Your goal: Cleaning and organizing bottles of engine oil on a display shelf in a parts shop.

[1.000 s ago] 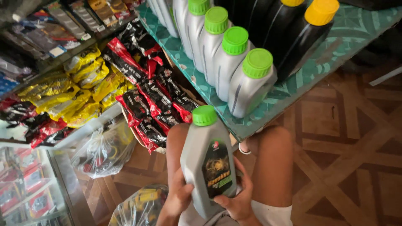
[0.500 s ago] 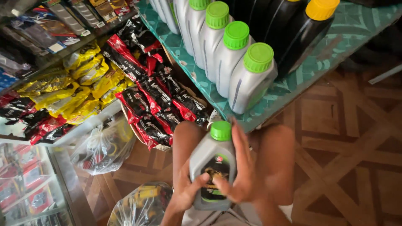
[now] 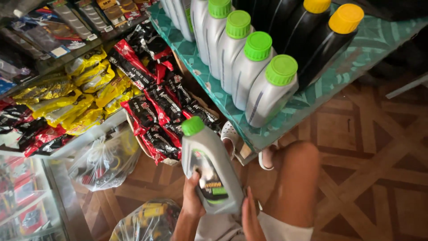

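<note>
Across the upper right, a teal patterned shelf point(image 3: 312, 105) carries a row of grey bottles with green caps point(image 3: 261, 76) along its front edge, and behind them black bottles with yellow caps point(image 3: 327, 33) toward the back. Left of the shelf's near corner, a rack of hanging packets point(image 3: 147, 96), red and black beside yellow ones, runs down toward the brown tiled floor point(image 3: 370, 169), where a clear plastic bag point(image 3: 104, 160) lies just below them and a second bag point(image 3: 145, 221) sits at the bottom edge. Below the shelf's front edge, apart from it, a grey bottle with a green cap point(image 3: 209, 172) is tilted, cap up and to the left. The left hand point(image 3: 192, 198) clasps its lower left side, thumb on the label; the right hand point(image 3: 250, 218) lies against its lower right edge, fingers straight.
</note>
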